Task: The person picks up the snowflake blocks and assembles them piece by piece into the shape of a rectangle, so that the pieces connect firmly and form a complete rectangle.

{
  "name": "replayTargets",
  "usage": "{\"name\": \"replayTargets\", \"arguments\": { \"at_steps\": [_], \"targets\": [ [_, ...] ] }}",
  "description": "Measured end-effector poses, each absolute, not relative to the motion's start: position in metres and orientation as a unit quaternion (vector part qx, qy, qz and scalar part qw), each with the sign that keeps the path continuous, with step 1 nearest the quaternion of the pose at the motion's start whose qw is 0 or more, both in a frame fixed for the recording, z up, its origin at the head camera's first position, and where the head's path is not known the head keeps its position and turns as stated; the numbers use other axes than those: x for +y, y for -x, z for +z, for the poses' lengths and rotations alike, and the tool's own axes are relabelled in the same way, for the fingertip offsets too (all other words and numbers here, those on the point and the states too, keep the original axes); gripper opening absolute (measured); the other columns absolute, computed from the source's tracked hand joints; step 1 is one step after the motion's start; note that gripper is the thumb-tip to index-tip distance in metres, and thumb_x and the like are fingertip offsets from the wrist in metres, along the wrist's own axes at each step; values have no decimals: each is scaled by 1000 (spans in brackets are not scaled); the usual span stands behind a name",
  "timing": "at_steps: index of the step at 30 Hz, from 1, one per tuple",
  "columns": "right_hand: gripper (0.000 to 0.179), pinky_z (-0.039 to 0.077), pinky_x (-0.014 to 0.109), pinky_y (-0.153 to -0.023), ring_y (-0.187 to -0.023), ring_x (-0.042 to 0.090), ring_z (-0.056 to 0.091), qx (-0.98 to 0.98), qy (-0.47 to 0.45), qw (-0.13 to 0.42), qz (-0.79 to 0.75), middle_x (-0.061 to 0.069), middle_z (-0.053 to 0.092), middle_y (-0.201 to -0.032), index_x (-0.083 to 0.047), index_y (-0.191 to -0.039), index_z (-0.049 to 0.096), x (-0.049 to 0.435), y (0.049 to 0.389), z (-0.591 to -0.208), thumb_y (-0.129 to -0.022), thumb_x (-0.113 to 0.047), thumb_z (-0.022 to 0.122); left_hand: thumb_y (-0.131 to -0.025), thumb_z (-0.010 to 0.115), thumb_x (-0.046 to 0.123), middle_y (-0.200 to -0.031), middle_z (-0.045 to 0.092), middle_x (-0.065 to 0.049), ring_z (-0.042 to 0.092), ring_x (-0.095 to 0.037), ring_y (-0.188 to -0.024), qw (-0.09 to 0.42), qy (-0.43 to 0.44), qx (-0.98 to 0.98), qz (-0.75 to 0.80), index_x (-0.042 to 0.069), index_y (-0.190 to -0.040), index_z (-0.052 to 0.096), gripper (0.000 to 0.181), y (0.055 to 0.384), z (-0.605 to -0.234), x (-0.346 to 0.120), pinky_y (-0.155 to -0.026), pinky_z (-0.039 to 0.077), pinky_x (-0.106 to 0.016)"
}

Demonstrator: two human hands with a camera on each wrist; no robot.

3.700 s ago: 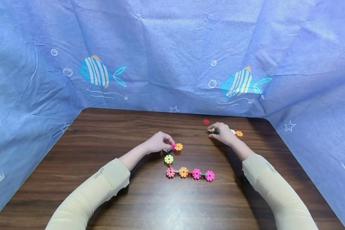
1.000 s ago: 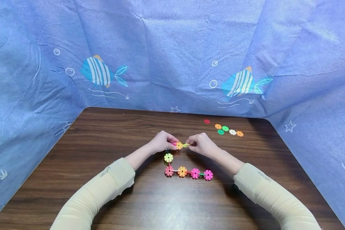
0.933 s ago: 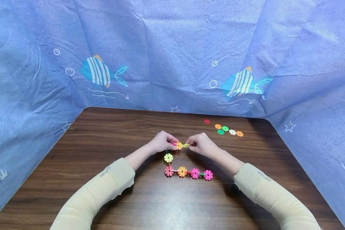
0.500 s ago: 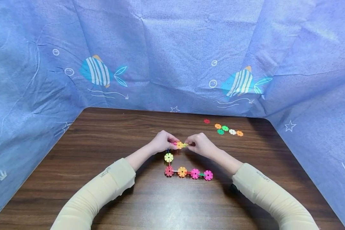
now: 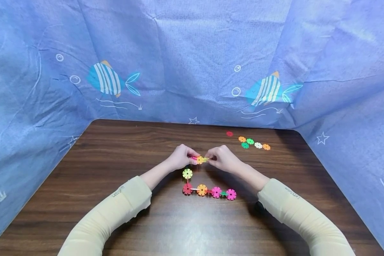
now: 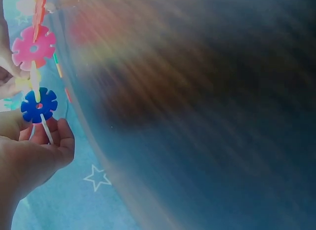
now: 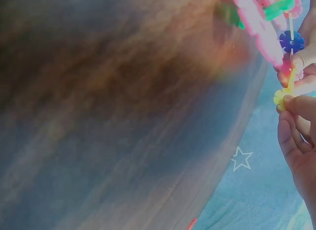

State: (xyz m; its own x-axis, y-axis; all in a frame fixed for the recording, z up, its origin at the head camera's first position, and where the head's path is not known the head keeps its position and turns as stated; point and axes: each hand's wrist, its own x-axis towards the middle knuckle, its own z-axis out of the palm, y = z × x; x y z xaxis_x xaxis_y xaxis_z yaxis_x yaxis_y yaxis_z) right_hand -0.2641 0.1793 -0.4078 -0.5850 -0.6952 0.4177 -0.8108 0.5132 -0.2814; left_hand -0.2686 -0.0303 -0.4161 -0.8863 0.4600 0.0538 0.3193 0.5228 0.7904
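Note:
A chain of slotted snowflake discs bends across the table in the head view. Its near row runs from a red disc (image 5: 187, 188) to a pink disc (image 5: 231, 194); a yellow-green disc (image 5: 187, 173) links upward, and a blue disc (image 6: 39, 105) shows in the left wrist view. My left hand (image 5: 180, 157) pinches the raised far end, beside an orange disc (image 5: 200, 160). Between my right thumb and fingers is a small yellow disc (image 7: 279, 98), set against the orange one. How deep it is slotted I cannot tell. My right hand (image 5: 224, 159) faces the left, close by.
Loose discs lie at the table's back right: a red disc (image 5: 229, 133), two orange, two green and a white disc (image 5: 258, 145). Behind the wooden table (image 5: 131, 142) hangs a blue fish-print cloth (image 5: 192, 64).
From the loose discs, my right hand has come left to the chain end with the yellow disc. The left hand keeps its pinch. Over the last second both hands barely shift.

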Motion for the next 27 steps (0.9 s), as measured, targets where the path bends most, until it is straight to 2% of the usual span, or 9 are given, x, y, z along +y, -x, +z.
{"name": "replayTargets", "arguments": {
  "at_steps": [9,22,27],
  "targets": [
    [10,50,23,-59,-65,8,63,-856,-458,118,208,-1,70,-72,-6,-77,71,175,264,-407,-74,3,71,-77,75,5,-91,73,-8,66,-13,-83,82,-222,873,426,2,-97,74,20,267,-418,-31,-68,52,-22],
    [12,51,21,-60,-67,8,63,-842,-469,133,230,0,70,-75,-4,-81,71,181,264,-409,-73,5,73,-78,74,4,-92,73,-9,66,-13,-83,74,-240,866,433,1,-98,74,21,264,-414,-28,-67,52,-21],
    [11,52,22,-63,-69,8,65,-834,-486,135,223,-1,70,-75,-5,-80,71,183,262,-414,-72,2,74,-76,76,7,-89,73,-6,66,-12,-80,63,-260,885,381,4,-96,75,20,261,-413,-25,-67,51,-21]
  ]
}}
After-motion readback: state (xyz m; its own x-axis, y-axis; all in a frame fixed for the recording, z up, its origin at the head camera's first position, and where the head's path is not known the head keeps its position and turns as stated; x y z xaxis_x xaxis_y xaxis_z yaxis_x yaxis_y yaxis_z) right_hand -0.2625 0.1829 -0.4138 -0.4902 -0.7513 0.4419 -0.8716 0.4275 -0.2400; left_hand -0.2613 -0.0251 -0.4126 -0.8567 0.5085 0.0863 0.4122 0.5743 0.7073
